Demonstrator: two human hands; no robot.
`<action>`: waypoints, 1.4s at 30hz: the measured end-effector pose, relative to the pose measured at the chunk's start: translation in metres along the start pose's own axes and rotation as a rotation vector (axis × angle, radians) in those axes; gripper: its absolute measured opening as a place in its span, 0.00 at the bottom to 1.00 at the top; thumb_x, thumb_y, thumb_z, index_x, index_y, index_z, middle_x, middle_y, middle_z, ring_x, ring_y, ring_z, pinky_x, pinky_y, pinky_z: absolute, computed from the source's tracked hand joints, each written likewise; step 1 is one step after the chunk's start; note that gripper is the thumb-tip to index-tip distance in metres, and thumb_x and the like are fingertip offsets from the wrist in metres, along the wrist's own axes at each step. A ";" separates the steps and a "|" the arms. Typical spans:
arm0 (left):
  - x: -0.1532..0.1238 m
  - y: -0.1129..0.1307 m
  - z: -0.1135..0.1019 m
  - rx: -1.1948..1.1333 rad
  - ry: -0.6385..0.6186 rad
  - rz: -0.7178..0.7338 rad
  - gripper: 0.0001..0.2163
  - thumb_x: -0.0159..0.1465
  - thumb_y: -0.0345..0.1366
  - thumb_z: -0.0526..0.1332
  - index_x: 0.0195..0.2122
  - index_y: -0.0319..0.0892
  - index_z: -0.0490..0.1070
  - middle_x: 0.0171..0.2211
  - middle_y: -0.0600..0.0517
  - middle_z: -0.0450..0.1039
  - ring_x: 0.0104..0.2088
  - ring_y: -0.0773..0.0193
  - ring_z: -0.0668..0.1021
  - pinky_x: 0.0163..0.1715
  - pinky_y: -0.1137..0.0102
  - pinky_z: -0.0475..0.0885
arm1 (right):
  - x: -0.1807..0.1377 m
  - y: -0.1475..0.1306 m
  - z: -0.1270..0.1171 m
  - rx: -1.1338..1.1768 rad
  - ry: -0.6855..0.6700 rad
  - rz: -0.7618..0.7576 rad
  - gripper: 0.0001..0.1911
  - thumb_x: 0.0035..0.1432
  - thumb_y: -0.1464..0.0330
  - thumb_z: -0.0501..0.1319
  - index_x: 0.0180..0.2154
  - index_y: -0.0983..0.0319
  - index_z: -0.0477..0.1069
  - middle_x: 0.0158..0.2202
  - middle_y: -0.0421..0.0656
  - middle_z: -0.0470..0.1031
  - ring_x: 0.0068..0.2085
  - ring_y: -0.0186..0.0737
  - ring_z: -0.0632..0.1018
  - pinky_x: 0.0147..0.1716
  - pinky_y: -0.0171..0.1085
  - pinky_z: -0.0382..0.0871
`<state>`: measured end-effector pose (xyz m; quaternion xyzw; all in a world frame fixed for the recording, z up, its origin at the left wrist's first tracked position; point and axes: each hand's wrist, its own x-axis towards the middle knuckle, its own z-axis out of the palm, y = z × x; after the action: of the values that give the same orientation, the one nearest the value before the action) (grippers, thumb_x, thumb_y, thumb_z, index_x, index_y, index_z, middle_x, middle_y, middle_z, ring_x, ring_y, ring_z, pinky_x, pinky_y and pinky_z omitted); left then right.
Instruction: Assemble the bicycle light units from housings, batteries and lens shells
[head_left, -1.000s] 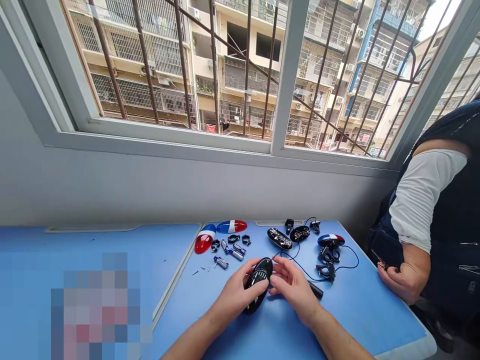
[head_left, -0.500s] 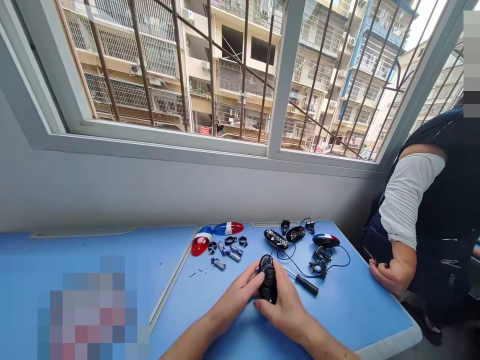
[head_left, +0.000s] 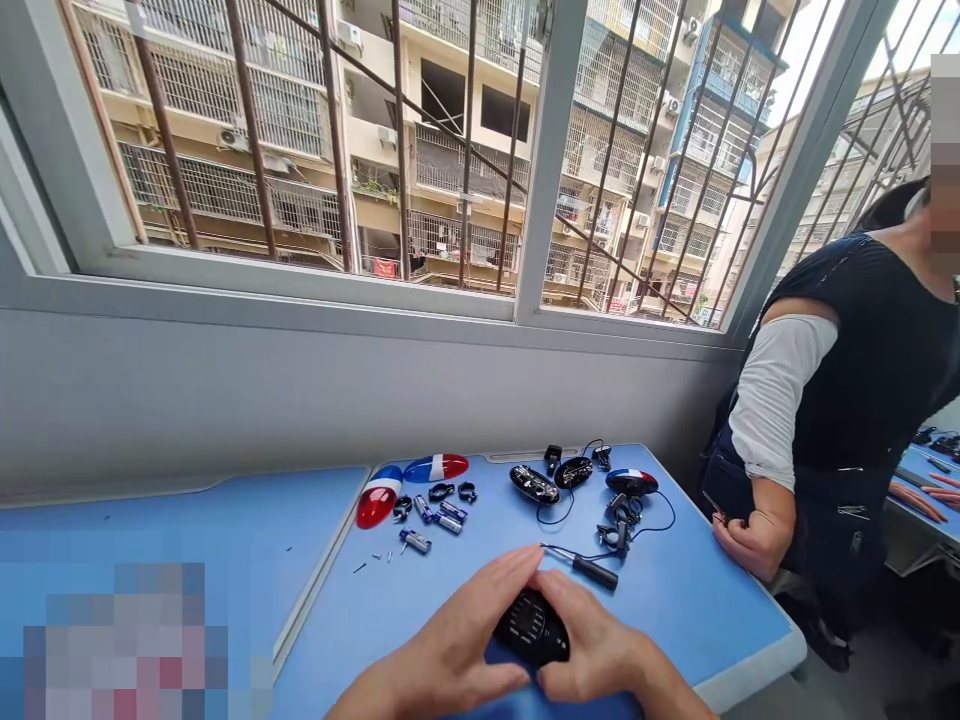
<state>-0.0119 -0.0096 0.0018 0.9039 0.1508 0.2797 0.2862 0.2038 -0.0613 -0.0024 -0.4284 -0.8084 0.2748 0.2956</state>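
Note:
Between both hands, low over the blue table, is a black oval light housing (head_left: 531, 626) with a round slotted grille facing up. My left hand (head_left: 461, 625) curves along its left side, fingers over the far end and thumb near the front edge. My right hand (head_left: 596, 635) grips its right side, thumb at the near end. Just beyond lies a screwdriver (head_left: 596, 573) with a black handle. Farther back sit two open black light units (head_left: 535, 484) with wires, and one unit with a red, white and blue cover (head_left: 631, 482).
Batteries (head_left: 448, 520), black ring clamps (head_left: 442, 492), small screws (head_left: 376, 556) and two coloured covers (head_left: 379, 497) lie left of centre. Black mounting clamps (head_left: 616, 535) sit on the right. Another person (head_left: 862, 380) stands beyond the right table edge, a hand near it. A barred window is behind.
The housing has turned over, from its inner fittings facing up to its slotted grille facing up, and come nearer. The view has shifted right, showing more of the other person.

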 end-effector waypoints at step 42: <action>0.016 0.006 -0.020 -0.070 0.100 -0.458 0.19 0.48 0.34 0.64 0.44 0.46 0.72 0.42 0.51 0.76 0.41 0.52 0.74 0.42 0.66 0.69 | 0.023 0.042 -0.065 -0.565 0.353 0.466 0.23 0.57 0.65 0.61 0.56 0.57 0.69 0.52 0.48 0.76 0.51 0.50 0.75 0.48 0.43 0.68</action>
<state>-0.0107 0.0014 0.0258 0.8207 0.3559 0.2571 0.3657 0.2616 -0.0095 0.0177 -0.7051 -0.6702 0.0236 0.2304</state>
